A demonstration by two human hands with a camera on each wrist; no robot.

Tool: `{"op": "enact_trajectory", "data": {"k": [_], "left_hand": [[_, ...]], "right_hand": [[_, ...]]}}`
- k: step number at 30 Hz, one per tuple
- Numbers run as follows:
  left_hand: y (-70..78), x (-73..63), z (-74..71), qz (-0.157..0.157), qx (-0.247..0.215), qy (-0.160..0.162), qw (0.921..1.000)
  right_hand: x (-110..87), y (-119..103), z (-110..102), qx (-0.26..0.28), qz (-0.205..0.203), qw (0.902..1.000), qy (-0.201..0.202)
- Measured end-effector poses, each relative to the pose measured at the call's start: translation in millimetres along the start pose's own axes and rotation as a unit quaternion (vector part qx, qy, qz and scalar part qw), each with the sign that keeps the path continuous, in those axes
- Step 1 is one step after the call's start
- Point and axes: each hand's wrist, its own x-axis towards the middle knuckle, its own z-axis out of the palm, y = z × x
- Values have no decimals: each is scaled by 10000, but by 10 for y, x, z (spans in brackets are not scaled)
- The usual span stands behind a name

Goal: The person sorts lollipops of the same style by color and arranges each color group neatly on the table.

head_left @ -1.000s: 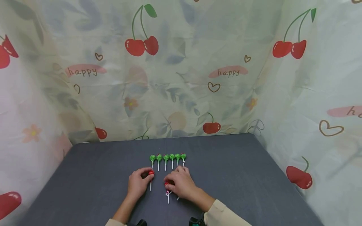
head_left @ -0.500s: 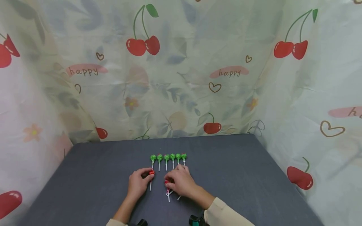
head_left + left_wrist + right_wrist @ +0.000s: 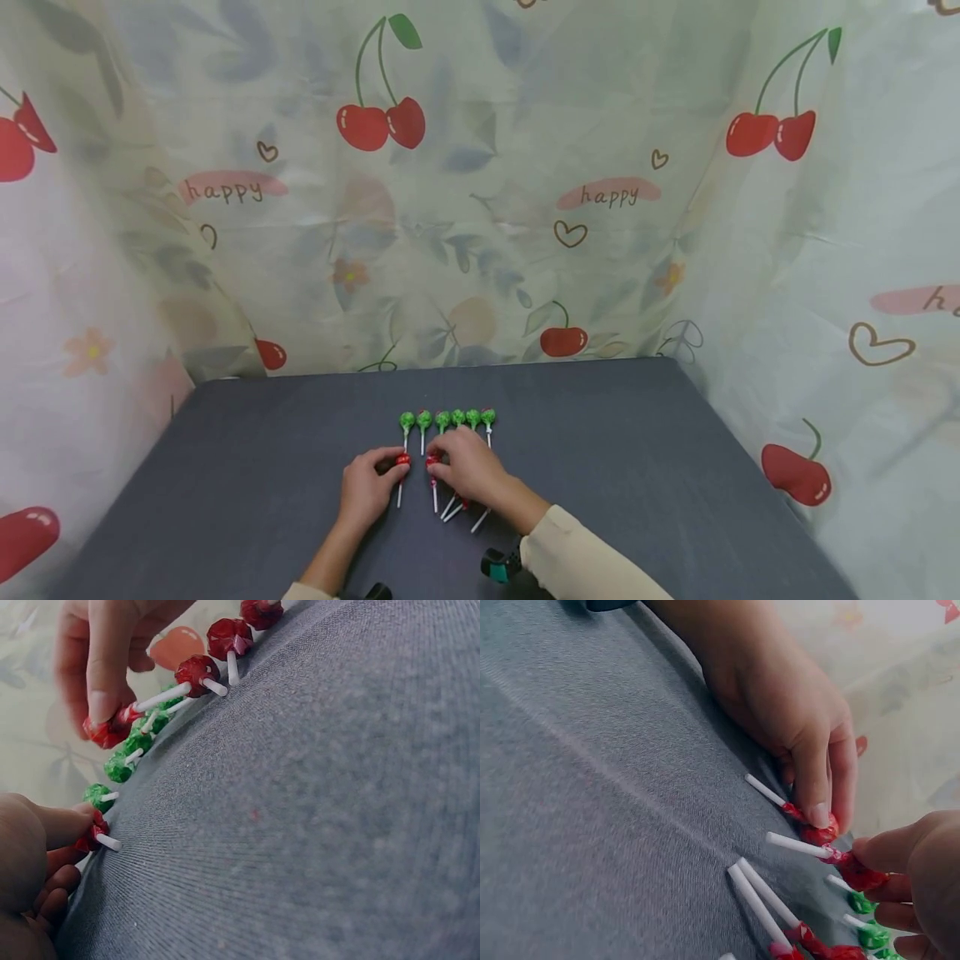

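Observation:
At the left end of a row of green-wrapped lollipops (image 3: 424,417), my left hand (image 3: 365,487) pinches a red lollipop (image 3: 403,459) by its head between thumb and fingers. Its white stick points toward me, just below the leftmost green one. My right hand (image 3: 474,468) grips a second red lollipop (image 3: 862,876) by the head, a short way to the right, stick also toward me. Several more red lollipops (image 3: 229,637) lie under and beside the right hand, which partly hides them in the head view. It also covers some green lollipops' sticks.
The dark grey cloth-covered table (image 3: 600,450) reaches back to a patterned curtain (image 3: 480,208), which also hangs along both sides. A dark band (image 3: 501,565) sits at the right wrist beside a beige sleeve (image 3: 592,554).
My right hand has moved forward and left with its red lollipop, nearer the green row, uncovering more loose sticks behind it. The left hand stays in place on its lollipop.

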Motion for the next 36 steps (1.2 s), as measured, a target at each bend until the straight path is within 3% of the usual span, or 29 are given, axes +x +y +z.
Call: {"op": "enact_trajectory", "data": {"k": [6,21,36], "left_hand": [[10,-1,5,130,3,54,9999],[6,-2,-2,136,-30,10,9999],[16,-6,-10,150,-124,7,9998]], "right_hand": [[62,-15,70,-31,102,9998,147],[122,-98,208,-860,357,9953,248],[145,-82,266,-782,459,9954,299]]}}
